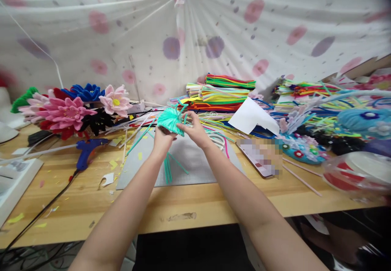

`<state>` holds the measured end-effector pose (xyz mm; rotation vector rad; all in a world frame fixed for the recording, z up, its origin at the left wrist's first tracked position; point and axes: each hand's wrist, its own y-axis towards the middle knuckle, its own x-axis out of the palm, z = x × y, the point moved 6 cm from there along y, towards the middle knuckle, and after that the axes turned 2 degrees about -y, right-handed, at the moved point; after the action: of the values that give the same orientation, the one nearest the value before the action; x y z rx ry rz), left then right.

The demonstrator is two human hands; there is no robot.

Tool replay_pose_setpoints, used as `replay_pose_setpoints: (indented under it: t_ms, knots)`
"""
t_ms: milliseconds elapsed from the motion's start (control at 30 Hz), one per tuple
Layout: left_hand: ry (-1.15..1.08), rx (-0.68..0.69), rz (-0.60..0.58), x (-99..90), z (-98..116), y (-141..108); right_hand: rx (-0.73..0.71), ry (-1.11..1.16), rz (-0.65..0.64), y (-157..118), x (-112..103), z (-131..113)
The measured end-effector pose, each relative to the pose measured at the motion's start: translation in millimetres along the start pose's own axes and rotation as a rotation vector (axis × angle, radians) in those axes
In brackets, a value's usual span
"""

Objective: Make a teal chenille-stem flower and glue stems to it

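Observation:
A turquoise bundle of fuzzy stems [170, 119], fanned into a rounded shape, is held up above the grey mat [198, 169]. My left hand [165, 138] grips it from below on the left, the fingers mostly hidden behind it. On its right side, my right hand [195, 128] has bent fingers and thumb at the edge, closed on the turquoise strands. Several loose turquoise stems [168, 169] lie on the mat below my hands.
Left: fuzzy flowers [69, 112], a blue glue gun [88, 151] with a black cord, and a white power strip [18, 181]. Behind are stacked coloured stems [222, 94]. Right: white paper [252, 116], a phone [258, 157], a blue flowered piece [301, 147] and a plastic-wrapped container [357, 171].

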<state>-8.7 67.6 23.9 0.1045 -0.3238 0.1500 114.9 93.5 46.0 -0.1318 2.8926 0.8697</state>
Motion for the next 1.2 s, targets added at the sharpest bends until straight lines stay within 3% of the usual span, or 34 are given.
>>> replay_pose_setpoints:
  t_ms: [67, 167, 333, 467, 667, 767, 1000, 1200]
  knots:
    - [-0.025, 0.143, -0.055, 6.1, 1.4, 4.1, 0.027, -0.061, 0.05, 1.4, 0.9, 9.5]
    - [-0.146, 0.134, -0.169, 12.8, -12.9, 3.0, 0.037, -0.178, 0.127, -2.0, 4.1, 18.9]
    - [-0.188, 0.116, -0.054, -1.1, -34.9, -0.9, 0.08, -0.276, 0.132, -9.1, 9.7, 31.5]
    - [-0.219, 0.003, 0.015, -17.4, -42.8, -0.7, 0.03, -0.339, 0.102, -15.6, 4.4, 32.7]
    - [-0.351, -0.21, -0.015, -25.0, -49.5, -6.3, -0.082, -0.466, 0.05, -32.1, 2.7, 28.5]
    - [-0.316, -0.197, -0.017, -24.3, -53.0, -12.1, -0.056, -0.473, 0.105, -39.1, 6.3, 30.9]
    - [-0.223, -0.094, 0.139, -31.8, -56.8, -17.8, -0.021, -0.463, 0.176, -48.5, 15.9, 27.4]
    - [-0.123, -0.087, 0.172, -34.0, -58.3, -16.3, 0.033, -0.41, 0.379, -46.8, 3.1, 32.3]
